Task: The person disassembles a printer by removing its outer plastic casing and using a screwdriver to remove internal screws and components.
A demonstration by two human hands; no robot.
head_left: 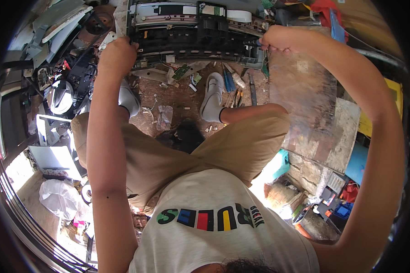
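Observation:
A stripped printer chassis [182, 43] with black rollers and rails lies across the far side of the floor, in front of my feet. Its carriage [212, 25] with a green circuit board on top sits right of the middle. My left hand [118, 55] is closed at the chassis's left end, fingers curled round its edge. At the right end, my right hand [278, 39] has its fingers bent closed. A small bluish piece shows at its fingertips against the chassis; whether this is a tool's handle or a printer part I cannot make out.
Several hand tools, among them a blue-handled one [228, 82], lie by my right shoe [212, 96]. A worn wooden board [300, 100] is on the right. Scrap parts heap up at the left, near a white plastic bag [59, 199]. Small debris [165, 117] litters the floor.

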